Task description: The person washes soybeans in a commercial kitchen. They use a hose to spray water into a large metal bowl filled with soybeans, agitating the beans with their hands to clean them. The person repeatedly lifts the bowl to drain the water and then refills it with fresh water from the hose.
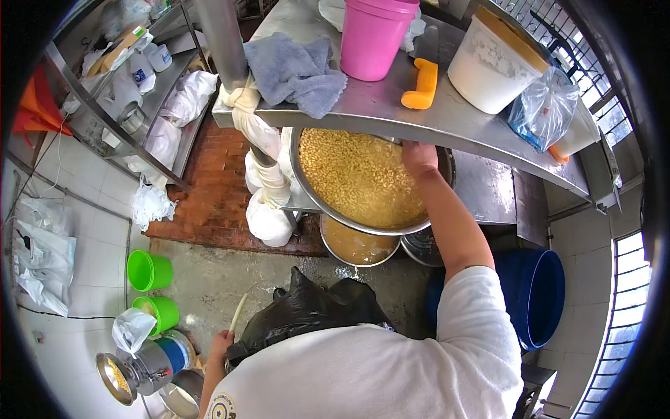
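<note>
My right hand (420,158) reaches over a wide metal basin (361,228) of pale soaked kernels or beans in yellowish liquid (356,173). Its fingers are curled around what looks like a metal utensil (387,139), most of which the shelf edge and the hand hide. Low at my left side, my left hand (222,341) grips a pale hose (239,310), its free end pointing up over the floor. Below the basin stands a metal pot (361,246) of cloudy brownish liquid. A black plastic apron (319,309) covers my front.
Above the basin, a steel shelf (377,112) carries a grey cloth (296,70), a pink bucket (374,42), an orange handle-shaped object (421,86) and a white tub (492,63). A blue barrel (544,298) stands right. Green buckets (149,271) and a grinding machine (149,366) stand left.
</note>
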Demonstrator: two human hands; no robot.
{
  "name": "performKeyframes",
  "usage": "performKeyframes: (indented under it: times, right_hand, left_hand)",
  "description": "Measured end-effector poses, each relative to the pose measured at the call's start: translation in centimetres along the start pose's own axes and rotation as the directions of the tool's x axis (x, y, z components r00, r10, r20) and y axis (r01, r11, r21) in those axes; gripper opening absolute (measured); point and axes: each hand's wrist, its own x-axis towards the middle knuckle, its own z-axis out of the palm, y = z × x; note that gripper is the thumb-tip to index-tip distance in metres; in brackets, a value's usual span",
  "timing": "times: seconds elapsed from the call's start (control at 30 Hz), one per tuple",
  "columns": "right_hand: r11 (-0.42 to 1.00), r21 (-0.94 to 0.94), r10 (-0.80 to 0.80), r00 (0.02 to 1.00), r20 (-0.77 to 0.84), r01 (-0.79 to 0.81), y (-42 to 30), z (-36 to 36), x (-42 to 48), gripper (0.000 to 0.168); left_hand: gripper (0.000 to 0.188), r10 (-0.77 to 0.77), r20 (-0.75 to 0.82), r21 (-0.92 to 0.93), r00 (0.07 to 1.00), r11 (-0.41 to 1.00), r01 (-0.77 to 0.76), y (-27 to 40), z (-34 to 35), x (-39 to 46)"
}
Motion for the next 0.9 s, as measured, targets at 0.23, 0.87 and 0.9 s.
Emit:
performKeyframes:
  times: [0.23, 0.87, 0.9]
  right_hand:
    - [0.918, 0.352, 0.150, 0.982, 0.113, -0.181, 4.5, -0.7, -0.9, 0.051]
    - [-0.315, 0.705, 0.377, 0.598, 0.707, -0.635, -1.2, 2.1, -8.9, 0.043]
    - [-0.364, 0.667, 0.331, 0.579, 0.745, -0.650, -1.9, 2.3, -8.4, 0.040]
  left_hand:
    - [0.040, -0.051, 0.002, -0.036, 0.999, 0.998, 0.051, -4.7, 2.0, 0.3]
    - [0.044, -0.032, -0.319, 0.133, 0.947, 0.988, 0.078, -2.1, 2.1, -0.5]
    - [0.044, -0.033, -0.330, 0.123, 0.944, 0.989, 0.078, -1.5, 1.7, -0.8]
